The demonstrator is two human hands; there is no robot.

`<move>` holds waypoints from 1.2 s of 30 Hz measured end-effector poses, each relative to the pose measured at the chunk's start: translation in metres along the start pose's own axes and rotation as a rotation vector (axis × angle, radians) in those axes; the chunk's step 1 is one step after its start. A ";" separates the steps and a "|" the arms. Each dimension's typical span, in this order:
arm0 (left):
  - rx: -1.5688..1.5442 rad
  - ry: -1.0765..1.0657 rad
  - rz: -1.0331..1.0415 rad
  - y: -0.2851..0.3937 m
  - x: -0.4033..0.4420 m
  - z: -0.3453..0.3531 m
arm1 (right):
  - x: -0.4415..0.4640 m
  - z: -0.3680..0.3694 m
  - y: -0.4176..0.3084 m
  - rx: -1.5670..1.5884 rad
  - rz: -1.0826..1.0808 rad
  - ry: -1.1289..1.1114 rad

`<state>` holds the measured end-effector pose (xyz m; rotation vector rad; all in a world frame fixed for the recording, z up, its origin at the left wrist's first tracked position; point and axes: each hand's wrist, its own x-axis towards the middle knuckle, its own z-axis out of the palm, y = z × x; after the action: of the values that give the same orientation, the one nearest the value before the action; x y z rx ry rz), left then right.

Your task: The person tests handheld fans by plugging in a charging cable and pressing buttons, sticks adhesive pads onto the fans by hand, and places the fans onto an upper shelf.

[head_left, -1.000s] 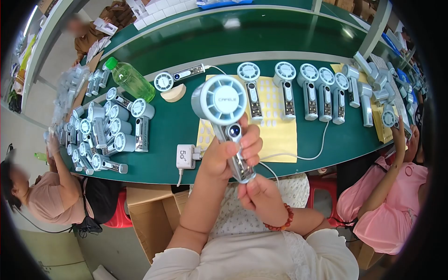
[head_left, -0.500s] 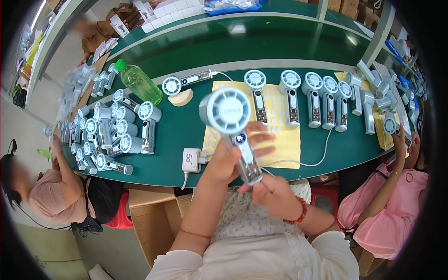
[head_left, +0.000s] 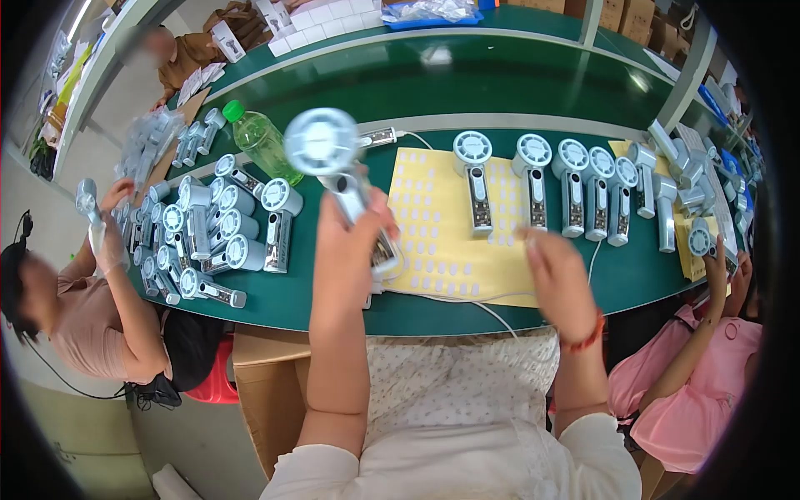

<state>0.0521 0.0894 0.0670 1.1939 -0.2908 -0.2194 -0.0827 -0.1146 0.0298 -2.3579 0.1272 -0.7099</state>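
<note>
My left hand (head_left: 354,229) is wrapped round the handle of a light blue handheld fan (head_left: 321,142), which hangs blurred above the green table, head up and handle slanting down to the right. My right hand (head_left: 560,271) is over the right edge of a yellow sheet (head_left: 442,271) dotted with small pale stickers. Its fingers are curled together; whether they hold anything is too small to make out. Just above it stands a fan (head_left: 533,152), its handle end partly hidden by the fingers. Another fan (head_left: 472,148) lies on the sheet to its left.
A pile of fans (head_left: 196,221) and a green bottle (head_left: 262,143) occupy the left side. Several fans (head_left: 598,162) line the right, near a white cable (head_left: 593,265). One co-worker (head_left: 108,308) at left holds a fan; another (head_left: 683,375) is at right.
The fan in my left hand has moved left and up. My right hand has let go of its lower end and moved right to the sheet's edge. The left co-worker has raised a fan.
</note>
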 end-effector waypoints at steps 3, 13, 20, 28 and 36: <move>0.239 -0.199 -0.135 -0.009 -0.023 0.006 | 0.008 -0.012 0.013 -0.274 0.056 0.097; 0.357 -0.521 -0.355 -0.031 -0.066 0.027 | 0.029 0.002 -0.037 0.620 0.007 -0.126; 0.369 -0.532 -0.367 -0.028 -0.070 0.026 | 0.033 -0.007 -0.035 0.560 0.046 -0.229; 0.369 -0.530 -0.356 -0.031 -0.068 0.031 | 0.032 -0.006 -0.029 0.594 0.054 -0.248; 0.847 -0.423 0.143 0.008 0.003 0.027 | 0.012 -0.024 -0.010 0.139 0.068 0.087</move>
<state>0.0459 0.0676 0.0839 1.9497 -0.8971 -0.2288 -0.0856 -0.1238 0.0565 -2.1808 0.1889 -0.7639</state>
